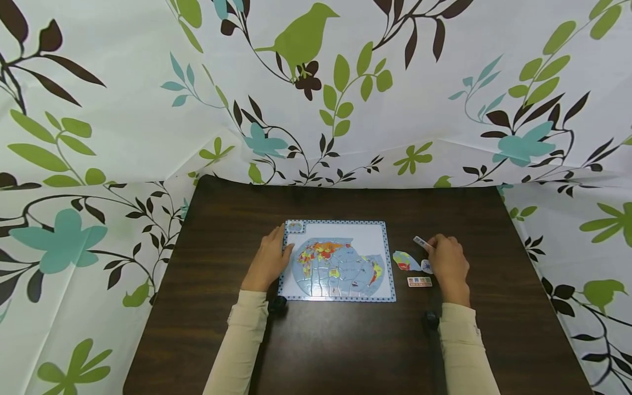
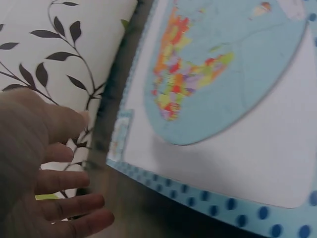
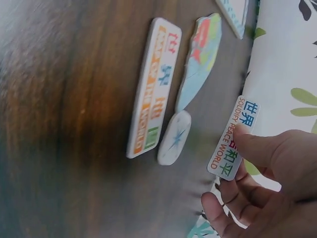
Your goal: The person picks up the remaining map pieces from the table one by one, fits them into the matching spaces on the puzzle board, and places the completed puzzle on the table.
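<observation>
A world map puzzle in a dotted blue-and-white frame board [image 1: 340, 299] lies on the dark table. My left hand [image 1: 268, 260] is at the board's left edge, thumb apart from the fingers; in the left wrist view the hand [image 2: 59, 183] shows loosely spread fingers with nothing between them. With thumb and fingers my right hand [image 1: 449, 266] pinches a small label piece [image 3: 233, 139] reading "SOLIDIFY PEACE WORLD". Beside it on the table lie a coloured map piece [image 3: 200, 59], a small oval compass piece [image 3: 174, 138] and a title piece [image 3: 154, 89] reading "MAP OF THE WORLD".
The wooden table [image 1: 345, 351] is backed and flanked by white cloth [image 1: 419, 109] printed with leaves and birds. A small inset map [image 1: 295, 226] sits in the board's top left corner. The puzzle has a gap at its upper right.
</observation>
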{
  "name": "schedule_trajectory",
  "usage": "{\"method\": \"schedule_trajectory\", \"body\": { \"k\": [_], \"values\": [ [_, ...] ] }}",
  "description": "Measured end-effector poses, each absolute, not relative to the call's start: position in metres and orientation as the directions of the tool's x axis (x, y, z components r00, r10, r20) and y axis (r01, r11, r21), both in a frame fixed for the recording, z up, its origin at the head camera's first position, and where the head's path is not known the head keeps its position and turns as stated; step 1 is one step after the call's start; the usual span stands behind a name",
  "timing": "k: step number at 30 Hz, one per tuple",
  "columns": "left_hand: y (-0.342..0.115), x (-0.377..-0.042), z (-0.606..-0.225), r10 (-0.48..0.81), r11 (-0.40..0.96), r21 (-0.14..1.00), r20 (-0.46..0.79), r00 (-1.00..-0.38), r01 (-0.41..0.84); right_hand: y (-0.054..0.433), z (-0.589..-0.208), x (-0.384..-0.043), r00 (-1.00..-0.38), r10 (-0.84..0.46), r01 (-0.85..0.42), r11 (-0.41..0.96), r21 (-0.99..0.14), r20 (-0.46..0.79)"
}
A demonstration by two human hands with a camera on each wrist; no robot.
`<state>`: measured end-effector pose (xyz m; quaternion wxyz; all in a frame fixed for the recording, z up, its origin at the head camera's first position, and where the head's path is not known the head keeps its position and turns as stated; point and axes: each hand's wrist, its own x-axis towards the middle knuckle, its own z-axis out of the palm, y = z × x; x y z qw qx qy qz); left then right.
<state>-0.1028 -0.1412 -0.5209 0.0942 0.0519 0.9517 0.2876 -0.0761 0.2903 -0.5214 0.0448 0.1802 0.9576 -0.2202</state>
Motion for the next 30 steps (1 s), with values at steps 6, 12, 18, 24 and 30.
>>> {"method": "schedule_trajectory", "body": {
  "k": [6,12,18,24,30],
  "values": [
    [-0.142,-0.099,-0.536,0.107,0.823,0.568,-0.137,-0.985,0.010,0.276,-0.518,-0.084,-0.952,0.259,0.306,0.842,-0.445,-0.165],
    [-0.139,-0.090,-0.544,0.025,0.807,0.586,-0.156,-0.987,-0.072,0.259,-0.519,-0.100,-0.968,0.148,0.236,0.823,-0.518,-0.205],
    [-0.135,-0.082,-0.549,-0.050,0.805,0.579,-0.156,-0.986,-0.132,0.235,-0.516,-0.123,-0.975,0.040,0.161,0.806,-0.570,-0.219],
    [-0.132,-0.080,-0.550,-0.063,0.801,0.588,-0.106,-0.992,-0.114,0.203,-0.508,-0.148,-0.973,-0.042,0.100,0.808,-0.581,-0.225],
    [-0.134,-0.081,-0.553,-0.082,0.796,0.594,-0.082,-0.993,-0.115,0.172,-0.513,-0.169,-0.959,-0.142,0.025,0.822,-0.568,-0.247]
  ]
}}
